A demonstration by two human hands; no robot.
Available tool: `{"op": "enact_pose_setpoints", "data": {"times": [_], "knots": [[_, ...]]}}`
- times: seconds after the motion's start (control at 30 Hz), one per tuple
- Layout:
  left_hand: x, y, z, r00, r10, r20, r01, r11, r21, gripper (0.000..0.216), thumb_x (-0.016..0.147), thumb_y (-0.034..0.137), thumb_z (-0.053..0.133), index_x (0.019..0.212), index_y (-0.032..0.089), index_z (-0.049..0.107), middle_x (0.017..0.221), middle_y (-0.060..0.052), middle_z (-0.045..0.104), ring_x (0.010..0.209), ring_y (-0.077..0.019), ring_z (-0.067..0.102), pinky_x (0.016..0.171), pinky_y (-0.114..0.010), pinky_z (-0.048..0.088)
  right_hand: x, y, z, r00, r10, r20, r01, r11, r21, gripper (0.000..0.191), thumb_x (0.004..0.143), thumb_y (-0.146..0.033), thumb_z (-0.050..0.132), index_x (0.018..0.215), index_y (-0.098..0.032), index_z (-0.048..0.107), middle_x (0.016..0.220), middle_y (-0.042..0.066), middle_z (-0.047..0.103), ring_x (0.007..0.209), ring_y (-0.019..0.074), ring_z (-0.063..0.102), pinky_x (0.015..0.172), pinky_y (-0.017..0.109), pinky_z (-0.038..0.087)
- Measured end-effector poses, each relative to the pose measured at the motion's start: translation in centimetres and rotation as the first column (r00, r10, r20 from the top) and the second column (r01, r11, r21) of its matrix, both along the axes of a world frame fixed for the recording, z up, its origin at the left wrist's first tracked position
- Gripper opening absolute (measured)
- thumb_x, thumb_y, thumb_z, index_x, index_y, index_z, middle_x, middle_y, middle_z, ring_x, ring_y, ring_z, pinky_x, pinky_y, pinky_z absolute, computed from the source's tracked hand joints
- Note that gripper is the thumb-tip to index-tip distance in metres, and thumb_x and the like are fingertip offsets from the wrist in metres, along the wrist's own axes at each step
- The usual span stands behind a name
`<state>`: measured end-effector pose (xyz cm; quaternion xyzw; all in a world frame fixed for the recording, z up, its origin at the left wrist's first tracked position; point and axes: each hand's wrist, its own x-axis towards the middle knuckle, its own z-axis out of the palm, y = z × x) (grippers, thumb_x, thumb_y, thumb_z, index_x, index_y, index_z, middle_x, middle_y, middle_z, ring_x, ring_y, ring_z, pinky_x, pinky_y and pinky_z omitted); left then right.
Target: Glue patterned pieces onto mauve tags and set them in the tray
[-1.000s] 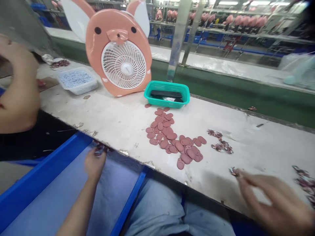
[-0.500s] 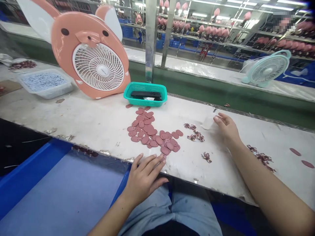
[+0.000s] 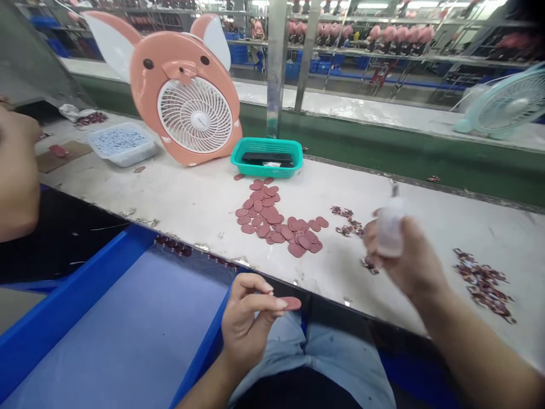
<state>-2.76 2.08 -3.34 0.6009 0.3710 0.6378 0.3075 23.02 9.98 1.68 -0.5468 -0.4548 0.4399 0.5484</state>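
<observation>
My left hand [image 3: 247, 324] is below the table's front edge, over my lap, with its fingers pinched on one flat dark-pink oval piece [image 3: 291, 303]. My right hand [image 3: 409, 261] is raised above the table and closed round a small white squeeze bottle [image 3: 389, 226] with a thin nozzle pointing up; the bottle is a little blurred. A heap of the same pink oval pieces [image 3: 276, 221] lies on the white table [image 3: 191, 199] ahead of my left hand. Small clusters of dark-red bits [image 3: 349, 221] lie just left of my right hand.
A pink animal-shaped fan [image 3: 187, 96] stands at the back left beside a teal basket [image 3: 267, 158] and a clear tray of small grey parts [image 3: 121, 142]. More dark-red bits [image 3: 483, 281] lie at the right. A blue bin [image 3: 85, 318] sits below the table. Another person's arm [image 3: 17, 170] is at the left.
My left hand has left the table edge with one pink oval pinched in it. My right hand has lifted the white bottle off the table and drawn it nearer.
</observation>
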Motion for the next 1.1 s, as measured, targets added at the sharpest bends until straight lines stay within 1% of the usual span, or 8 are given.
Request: {"op": "enact_pose_setpoints", "data": {"times": [0.07, 0.1, 0.2, 0.4, 0.67, 0.83, 0.97, 1.1], "knots": [[0.2, -0.6, 0.5, 0.995, -0.025, 0.101, 0.025, 1.0, -0.001, 0.015, 0.087, 0.021, 0.07, 0.091, 0.034, 0.075, 0.093, -0.001, 0.053, 0.081, -0.0158, 0.058, 0.074, -0.031, 0.058, -3.5, -3.5, 0.0, 0.982, 0.181, -0.061, -0.187, 0.977, -0.104, 0.062, 0.067, -0.065, 0.074, 0.103, -0.018, 0.056, 0.067, -0.003, 0.057, 0.04, 0.0085, 0.046, 0.027, 0.018, 0.031], [0.2, -0.7, 0.6, 0.993, -0.042, 0.114, 0.04, 0.999, 0.017, 0.014, 0.086, 0.022, 0.072, 0.09, 0.034, 0.076, 0.092, -0.001, 0.053, 0.083, -0.0162, 0.057, 0.077, -0.031, 0.057, -5.2, -5.0, -0.2, 0.92, 0.33, -0.214, -0.373, 0.904, -0.208, 0.056, 0.07, -0.06, 0.076, 0.102, -0.019, 0.055, 0.065, -0.004, 0.057, 0.038, 0.0068, 0.044, 0.028, 0.016, 0.031], [0.1, -0.6, 0.6, 0.995, -0.076, 0.065, 0.069, 0.993, 0.1, 0.014, 0.087, 0.022, 0.071, 0.091, 0.034, 0.077, 0.091, -0.002, 0.055, 0.085, -0.0171, 0.056, 0.082, -0.032, 0.054, -8.6, -7.8, -1.2, 0.746, 0.374, -0.551, -0.587, 0.76, -0.279, 0.057, 0.068, -0.052, 0.082, 0.103, -0.017, 0.053, 0.059, -0.007, 0.056, 0.037, 0.0032, 0.041, 0.031, 0.012, 0.03], [0.8, -1.3, 0.8, 0.975, -0.137, 0.177, 0.162, 0.978, -0.134, 0.022, 0.084, 0.035, 0.074, 0.106, 0.036, 0.076, 0.103, -0.004, 0.07, 0.09, -0.0185, 0.065, 0.08, -0.029, 0.055, -10.1, -8.6, -1.2, 0.679, 0.232, -0.696, -0.488, 0.851, -0.193, 0.058, 0.065, -0.035, 0.088, 0.103, -0.022, 0.046, 0.062, -0.009, 0.057, 0.038, 0.0015, 0.039, 0.032, 0.009, 0.028], [1.5, -1.8, 0.6, 0.833, -0.146, 0.534, 0.394, 0.834, -0.387, 0.025, 0.077, 0.04, 0.081, 0.098, 0.028, 0.079, 0.095, -0.002, 0.075, 0.088, -0.0166, 0.069, 0.078, -0.023, 0.055, -9.0, -9.5, -1.5, 0.851, 0.289, -0.439, -0.402, 0.896, -0.189, 0.062, 0.084, -0.049, 0.07, 0.127, -0.03, 0.03, 0.083, -0.003, 0.058, 0.062, 0.0124, 0.056, 0.043, 0.02, 0.05], [0.5, -1.8, 1.2, 0.658, 0.013, 0.753, 0.543, 0.685, -0.486, 0.023, 0.075, 0.035, 0.083, 0.097, 0.028, 0.079, 0.098, -0.003, 0.08, 0.084, -0.0163, 0.074, 0.064, -0.018, 0.056, -5.6, -10.3, -1.5, 0.962, 0.238, 0.132, -0.204, 0.951, -0.232, 0.043, 0.092, -0.038, 0.061, 0.129, -0.033, 0.039, 0.104, 0.003, 0.062, 0.068, 0.0128, 0.061, 0.062, 0.028, 0.058], [0.6, -1.7, 1.2, 0.613, 0.108, 0.782, 0.557, 0.642, -0.526, 0.026, 0.072, 0.037, 0.086, 0.095, 0.026, 0.079, 0.092, -0.002, 0.079, 0.077, -0.0142, 0.073, 0.058, -0.017, 0.057, -3.8, -10.7, -1.1, 0.891, 0.053, 0.451, -0.09, 0.994, 0.062, 0.036, 0.083, -0.033, 0.074, 0.117, -0.03, 0.065, 0.109, 0.005, 0.069, 0.091, 0.0197, 0.069, 0.074, 0.027, 0.059], [1.2, -1.5, 1.3, 0.601, 0.15, 0.785, 0.571, 0.606, -0.553, 0.03, 0.069, 0.039, 0.087, 0.095, 0.025, 0.079, 0.089, -0.001, 0.079, 0.074, -0.012, 0.071, 0.058, -0.017, 0.057, -2.9, -11.5, -0.9, 0.896, -0.232, 0.379, 0.184, 0.97, 0.159, 0.039, 0.074, -0.034, 0.083, 0.111, -0.027, 0.072, 0.109, 0.006, 0.072, 0.09, 0.0216, 0.07, 0.065, 0.024, 0.058]]}}
